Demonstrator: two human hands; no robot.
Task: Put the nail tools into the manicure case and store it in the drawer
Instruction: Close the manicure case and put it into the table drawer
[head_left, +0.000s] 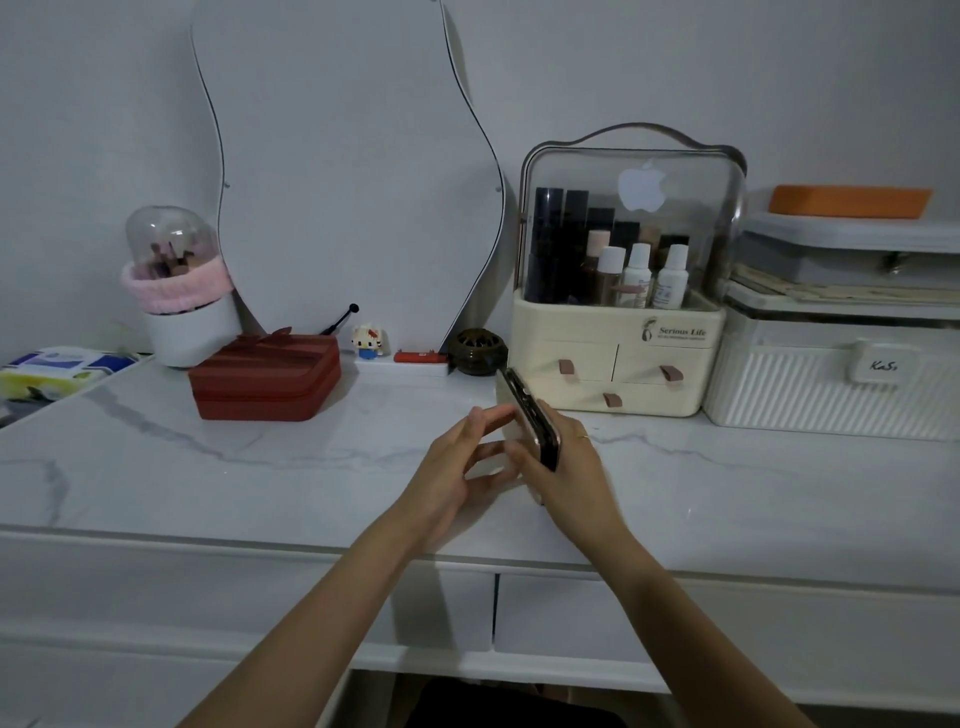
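Observation:
My right hand (574, 467) grips a flat slab (530, 415) with a pale face and a dark edge, held upright on edge above the marble tabletop (260, 467); I cannot tell whether it is a phone or a case. My left hand (457, 470) reaches in from the left, its fairly straight fingers touching the slab's pale face. A closed dark red case (265, 382) lies at the back left of the top, apart from both hands. Two shut white drawer fronts (571, 616) sit below the table edge. No loose nail tools show.
A cream cosmetics organiser (618, 358) with a clear lid stands just behind the hands. A white ribbed box (831, 384) is at the right. At the back are a wavy mirror (343, 182), a brush holder (182, 317), a dark round pot (477, 352) and a tissue pack (52, 371).

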